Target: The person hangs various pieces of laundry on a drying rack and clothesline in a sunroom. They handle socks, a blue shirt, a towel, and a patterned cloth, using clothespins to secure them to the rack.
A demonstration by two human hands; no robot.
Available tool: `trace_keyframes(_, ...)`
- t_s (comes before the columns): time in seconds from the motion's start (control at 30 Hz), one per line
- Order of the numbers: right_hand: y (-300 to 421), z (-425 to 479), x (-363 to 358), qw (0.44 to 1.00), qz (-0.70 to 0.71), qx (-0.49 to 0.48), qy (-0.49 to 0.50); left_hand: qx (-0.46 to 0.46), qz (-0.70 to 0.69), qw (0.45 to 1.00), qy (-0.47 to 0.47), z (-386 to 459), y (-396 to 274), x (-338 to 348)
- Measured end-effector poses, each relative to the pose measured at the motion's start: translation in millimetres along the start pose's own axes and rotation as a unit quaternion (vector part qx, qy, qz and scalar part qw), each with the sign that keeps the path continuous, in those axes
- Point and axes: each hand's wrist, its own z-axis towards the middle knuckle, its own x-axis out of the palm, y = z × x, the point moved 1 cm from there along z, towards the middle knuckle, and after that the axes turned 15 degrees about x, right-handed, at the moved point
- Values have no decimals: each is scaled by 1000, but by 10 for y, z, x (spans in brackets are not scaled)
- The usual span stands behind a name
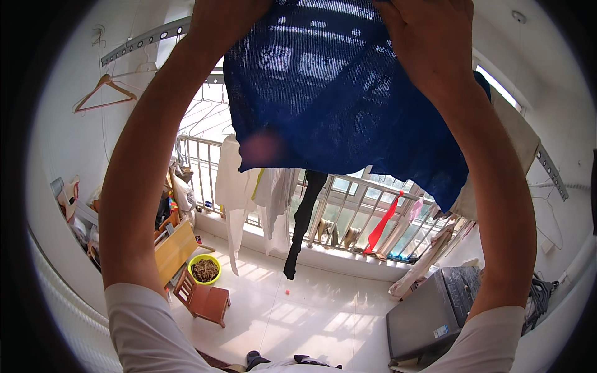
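A thin, ribbed dark blue cloth (326, 107), seemingly a garment, hangs spread out in front of me, with window light showing through it. At its upper left edge is my left hand (233, 18), gripping the fabric; the top of the picture cuts off its fingers. My right hand (431, 39) holds the cloth higher on the right side, its thumb side against the fabric. Both arms are raised overhead. Behind the cloth hang white garments (270, 205) and a black stocking-like piece (303, 224). Beige fabric (513, 126) hangs behind my right forearm.
Perforated metal rails (144, 42) carry hangers, including a wooden hanger (105, 95). A metal railing (345, 191) with a red cloth (385, 224) runs along the windows. Below stand a small wooden chair (207, 303), a yellow-green basin (216, 275) and a grey washing machine (419, 321).
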Motion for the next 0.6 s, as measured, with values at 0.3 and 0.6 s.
trace_keyframes(0.3, -233, 28, 684, 999, -25, 22, -8, 15, -34, 999, -17, 87, 304, 784)
trace_keyframes(0.6, -338, 90, 1682, 952, 14, 178, 248, -52, -98, 982, 153, -38, 749, 1557)
